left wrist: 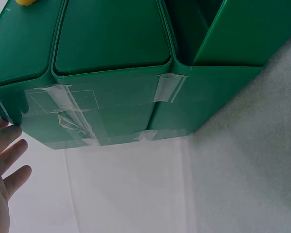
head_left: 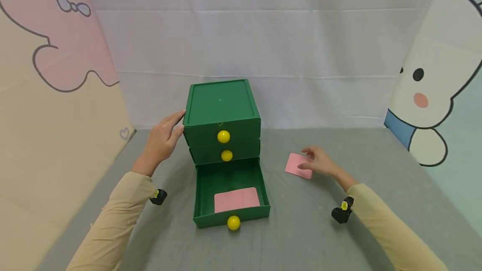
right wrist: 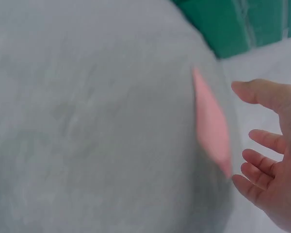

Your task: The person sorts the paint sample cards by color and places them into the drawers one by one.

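A green three-drawer cabinet [head_left: 222, 103] stands mid-table, each drawer with a yellow knob. Its bottom drawer [head_left: 199, 187] is pulled out, and a pink card [head_left: 236, 199] lies flat inside it. My left hand [head_left: 178, 123] rests with straight fingers against the cabinet's top left edge; the left wrist view shows the hand [left wrist: 12, 155] beside the taped green wall [left wrist: 111, 48]. A second pink card [head_left: 295, 164] lies on the grey cloth to the right of the cabinet. My right hand [head_left: 306, 159] hovers at its right edge. In the right wrist view the fingers [right wrist: 262, 141] are spread next to the card [right wrist: 211, 121], not gripping it.
A grey cloth [head_left: 301, 229] covers the table. A white sheet [head_left: 263, 53] hangs behind the cabinet, and cartoon panels [head_left: 45, 95] close off the left and right sides. Small black wrist cameras [head_left: 342, 210] sit under both sleeves.
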Demonstrator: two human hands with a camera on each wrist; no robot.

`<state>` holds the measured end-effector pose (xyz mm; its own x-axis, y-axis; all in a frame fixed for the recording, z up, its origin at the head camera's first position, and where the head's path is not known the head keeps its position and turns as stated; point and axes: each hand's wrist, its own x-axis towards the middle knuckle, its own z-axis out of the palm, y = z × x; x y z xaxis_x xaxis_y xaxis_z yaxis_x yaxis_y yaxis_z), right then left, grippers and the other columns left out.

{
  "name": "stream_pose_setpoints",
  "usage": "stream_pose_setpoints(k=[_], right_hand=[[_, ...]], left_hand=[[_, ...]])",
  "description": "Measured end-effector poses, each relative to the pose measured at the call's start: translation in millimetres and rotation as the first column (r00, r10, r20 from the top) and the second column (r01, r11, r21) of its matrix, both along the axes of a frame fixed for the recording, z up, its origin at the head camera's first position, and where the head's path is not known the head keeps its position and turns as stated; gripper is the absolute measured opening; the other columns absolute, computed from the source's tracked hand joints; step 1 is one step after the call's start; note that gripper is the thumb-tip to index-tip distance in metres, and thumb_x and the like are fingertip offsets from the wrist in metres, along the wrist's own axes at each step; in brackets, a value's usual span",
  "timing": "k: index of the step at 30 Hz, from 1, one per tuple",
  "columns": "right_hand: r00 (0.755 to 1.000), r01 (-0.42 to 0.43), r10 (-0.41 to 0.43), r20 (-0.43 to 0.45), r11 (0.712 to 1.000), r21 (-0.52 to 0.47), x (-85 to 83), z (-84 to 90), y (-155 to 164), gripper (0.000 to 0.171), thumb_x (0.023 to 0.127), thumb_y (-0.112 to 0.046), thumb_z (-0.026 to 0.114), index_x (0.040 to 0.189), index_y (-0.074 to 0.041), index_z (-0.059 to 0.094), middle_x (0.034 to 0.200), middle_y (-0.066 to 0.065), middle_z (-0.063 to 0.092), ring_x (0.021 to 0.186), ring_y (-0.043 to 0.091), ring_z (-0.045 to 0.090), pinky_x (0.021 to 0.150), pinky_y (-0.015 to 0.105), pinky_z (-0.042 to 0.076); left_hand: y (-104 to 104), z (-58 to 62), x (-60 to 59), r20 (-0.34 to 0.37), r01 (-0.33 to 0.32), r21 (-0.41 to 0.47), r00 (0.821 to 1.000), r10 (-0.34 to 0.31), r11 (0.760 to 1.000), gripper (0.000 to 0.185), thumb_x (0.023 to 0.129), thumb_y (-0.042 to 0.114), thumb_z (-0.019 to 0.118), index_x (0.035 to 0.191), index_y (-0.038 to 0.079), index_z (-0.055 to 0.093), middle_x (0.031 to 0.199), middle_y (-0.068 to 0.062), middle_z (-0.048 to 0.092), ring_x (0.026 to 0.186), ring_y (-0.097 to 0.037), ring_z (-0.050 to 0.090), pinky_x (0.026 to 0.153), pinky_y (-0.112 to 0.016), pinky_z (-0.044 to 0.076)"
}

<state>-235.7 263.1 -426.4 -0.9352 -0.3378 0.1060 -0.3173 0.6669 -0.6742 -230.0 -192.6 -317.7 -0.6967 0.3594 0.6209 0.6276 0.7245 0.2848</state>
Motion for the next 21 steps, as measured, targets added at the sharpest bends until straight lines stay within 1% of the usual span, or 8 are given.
stream_pose_setpoints(k=[3, 6, 8, 11, 13, 15, 17, 21], right_hand=[[1.0, 0.009, -0.008, -0.016, 0.998, 0.063, -2.6, -6.1, 5, 0.063, 0.072, -0.023, 0.074, 0.117, 0.015, 0.05, 0.105, 0.025, 0.052, 0.094, 0.035, 0.048, 0.078, 0.043, 0.043], [0.999, 0.01, -0.006, -0.036, 0.991, 0.131, -5.2, -9.4, 7, 0.065, 0.069, -0.025, 0.076, 0.115, 0.015, 0.052, 0.096, 0.02, 0.053, 0.086, 0.029, 0.046, 0.071, 0.036, 0.04], [0.999, 0.006, 0.003, -0.054, 0.983, 0.182, -6.5, -11.0, 7, 0.064, 0.068, -0.026, 0.077, 0.112, 0.015, 0.054, 0.094, 0.018, 0.053, 0.084, 0.027, 0.046, 0.068, 0.035, 0.04], [0.998, 0.005, 0.012, -0.068, 0.973, 0.232, -8.5, -12.3, 7, 0.062, 0.066, -0.025, 0.078, 0.108, 0.014, 0.056, 0.092, 0.018, 0.054, 0.083, 0.027, 0.047, 0.067, 0.034, 0.04], [0.998, 0.007, 0.009, -0.066, 0.97, 0.243, -9.6, -12.2, 6, 0.059, 0.066, -0.024, 0.079, 0.107, 0.014, 0.057, 0.091, 0.017, 0.054, 0.082, 0.026, 0.047, 0.066, 0.033, 0.04], [0.998, 0.011, 0.002, -0.057, 0.974, 0.227, -10.9, -11.5, 6, 0.057, 0.067, -0.021, 0.078, 0.106, 0.014, 0.056, 0.088, 0.017, 0.053, 0.08, 0.026, 0.046, 0.065, 0.032, 0.039], [0.999, 0.012, -0.004, -0.04, 0.98, 0.199, -11.8, -9.9, 7, 0.052, 0.068, -0.016, 0.077, 0.105, 0.015, 0.055, 0.084, 0.016, 0.051, 0.076, 0.025, 0.045, 0.063, 0.031, 0.038], [0.999, 0.031, -0.034, 0.027, 0.992, 0.121, -11.4, -4.2, 10, 0.037, 0.074, -0.006, 0.07, 0.102, 0.014, 0.055, 0.081, 0.015, 0.048, 0.073, 0.023, 0.043, 0.061, 0.029, 0.036]], left_hand=[[0, 0.7, 0.1, 0.004, -0.003, -0.004, 1.0, 0.003, 1.0, 0.046, 0.098, 0.026, 0.037, 0.134, -0.003, 0.042, 0.132, -0.021, 0.046, 0.12, -0.036, 0.043, 0.095, -0.052, 0.036], [0, 1.4, 0.1, 0.002, -0.005, -0.006, 1.0, 0.005, 1.0, 0.046, 0.098, 0.026, 0.037, 0.134, -0.003, 0.042, 0.132, -0.021, 0.046, 0.12, -0.036, 0.044, 0.095, -0.052, 0.036], [0, 1.1, 0.3, 0.001, -0.004, -0.006, 1.0, 0.004, 1.0, 0.046, 0.098, 0.025, 0.037, 0.134, -0.003, 0.042, 0.131, -0.021, 0.046, 0.119, -0.036, 0.044, 0.095, -0.052, 0.037], [0, 0.8, 0.6, -0.001, 0.002, -0.001, 1.0, -0.002, 1.0, 0.046, 0.098, 0.025, 0.037, 0.134, -0.003, 0.042, 0.131, -0.021, 0.046, 0.119, -0.036, 0.044, 0.095, -0.052, 0.037], [0, 0.5, 0.3, 0.001, 0.005, 0.003, 1.0, -0.005, 1.0, 0.046, 0.098, 0.025, 0.037, 0.134, -0.003, 0.042, 0.131, -0.021, 0.046, 0.119, -0.036, 0.044, 0.094, -0.052, 0.037], [0, 0.4, -0.4, 0.003, 0.005, 0.004, 1.0, -0.005, 1.0, 0.046, 0.098, 0.025, 0.037, 0.134, -0.003, 0.042, 0.132, -0.021, 0.046, 0.119, -0.036, 0.044, 0.095, -0.052, 0.037], [0, 0.4, -0.7, 0.005, 0.003, 0.003, 1.0, -0.003, 1.0, 0.046, 0.098, 0.025, 0.037, 0.134, -0.003, 0.042, 0.132, -0.021, 0.046, 0.12, -0.036, 0.044, 0.095, -0.052, 0.036], [0, 0.9, -0.7, 0.006, -0.006, -0.008, 1.0, 0.006, 1.0, 0.047, 0.098, 0.027, 0.037, 0.134, -0.003, 0.042, 0.132, -0.021, 0.046, 0.12, -0.036, 0.043, 0.095, -0.052, 0.036]])
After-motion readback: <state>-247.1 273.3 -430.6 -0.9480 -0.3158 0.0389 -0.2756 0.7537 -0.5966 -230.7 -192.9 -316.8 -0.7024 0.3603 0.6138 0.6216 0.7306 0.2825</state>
